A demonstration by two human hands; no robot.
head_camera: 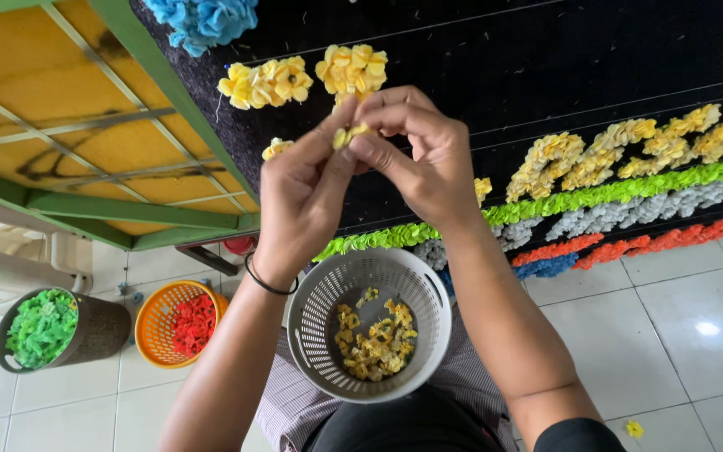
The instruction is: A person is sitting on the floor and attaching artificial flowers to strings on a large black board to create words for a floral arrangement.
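My left hand (301, 194) and my right hand (423, 155) meet in front of a black board (546, 67), fingertips pinched together on a small yellow crepe flower (350, 134). A black band circles my left wrist. Below the hands, on my lap, rests a white slotted basket (318, 293) holding several more yellow flowers (376, 339). Yellow flower clusters (267, 82) are stuck to the board just above my hands.
Rows of yellow, green, grey, red and blue flowers (621, 188) run across the board at right; a blue cluster (202, 18) sits at top. On the tiled floor at left stand an orange basket of red flowers (179, 322) and a dark bin of green ones (48, 328).
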